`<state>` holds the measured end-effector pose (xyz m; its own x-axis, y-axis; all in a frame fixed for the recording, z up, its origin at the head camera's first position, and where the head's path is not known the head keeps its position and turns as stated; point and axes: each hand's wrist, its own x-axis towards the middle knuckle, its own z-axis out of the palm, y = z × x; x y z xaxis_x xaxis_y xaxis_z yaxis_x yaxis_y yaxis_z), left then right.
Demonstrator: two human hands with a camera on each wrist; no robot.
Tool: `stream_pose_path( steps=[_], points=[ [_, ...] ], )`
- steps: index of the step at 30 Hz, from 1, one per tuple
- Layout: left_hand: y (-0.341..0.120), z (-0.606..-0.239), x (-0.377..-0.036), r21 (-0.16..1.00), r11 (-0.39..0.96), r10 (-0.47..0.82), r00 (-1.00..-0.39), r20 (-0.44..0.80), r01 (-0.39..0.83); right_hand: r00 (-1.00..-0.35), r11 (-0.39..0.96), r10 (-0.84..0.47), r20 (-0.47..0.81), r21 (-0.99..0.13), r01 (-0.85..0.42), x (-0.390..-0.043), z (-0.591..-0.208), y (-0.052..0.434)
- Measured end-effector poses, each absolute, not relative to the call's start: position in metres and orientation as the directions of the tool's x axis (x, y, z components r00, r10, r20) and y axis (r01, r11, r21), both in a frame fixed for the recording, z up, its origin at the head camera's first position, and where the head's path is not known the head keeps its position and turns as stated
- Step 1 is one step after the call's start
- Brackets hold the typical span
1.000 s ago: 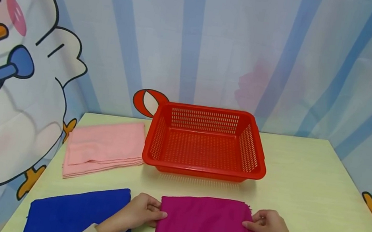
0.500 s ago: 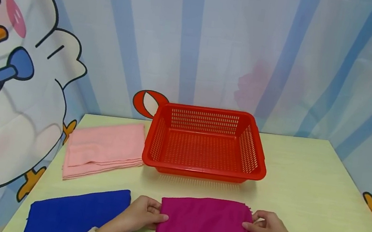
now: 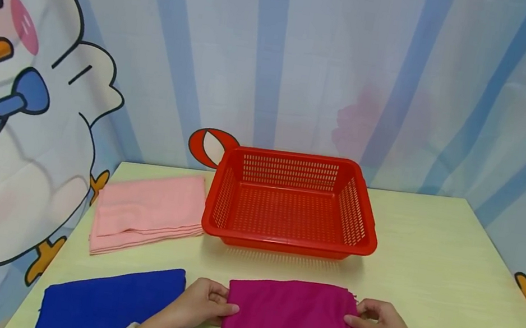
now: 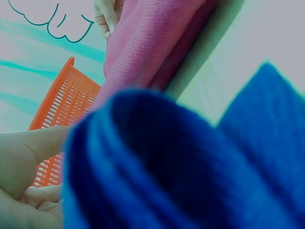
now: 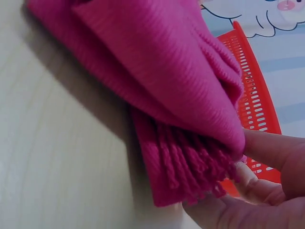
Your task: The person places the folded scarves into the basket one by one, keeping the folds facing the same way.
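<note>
Three folded cloths lie on the table: one magenta fringed woven cloth (image 3: 294,327) pinched between the fingers of both hands, one deep blue knitted cloth (image 3: 112,303) just outside the left fingers (image 3: 216,304), and one pale pink layered cloth (image 3: 149,209) well beyond them to the left. One red perforated plastic basket (image 3: 287,240) stands past the fingertips. Two bare hands are in view, one left hand (image 3: 198,304) and one right hand (image 3: 379,323).

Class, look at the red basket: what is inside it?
The red basket shows only its own perforated floor and walls, with no cloth inside. The near wall hides a thin strip of the floor.
</note>
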<state>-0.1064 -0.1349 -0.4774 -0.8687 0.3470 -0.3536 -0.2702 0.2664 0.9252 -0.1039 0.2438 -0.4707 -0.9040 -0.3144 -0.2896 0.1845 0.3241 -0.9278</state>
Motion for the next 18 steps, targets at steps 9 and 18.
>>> stream_pose_path(
  steps=[9, 18],
  points=[
    [-0.1353, -0.4782, -0.1061, 0.929, 0.255, 0.355, -0.868, -0.347, -0.267, -0.866, 0.238, -0.369, -0.337, -0.935, 0.263, -0.1057, -0.4695, 0.2440],
    [-0.1349, -0.4794, -0.1064, 0.928, 0.263, 0.353, -0.868, -0.348, -0.265, -0.877, 0.259, -0.312, -0.365, -0.921, 0.291, -0.1021, -0.4705, 0.2431]
  ],
)
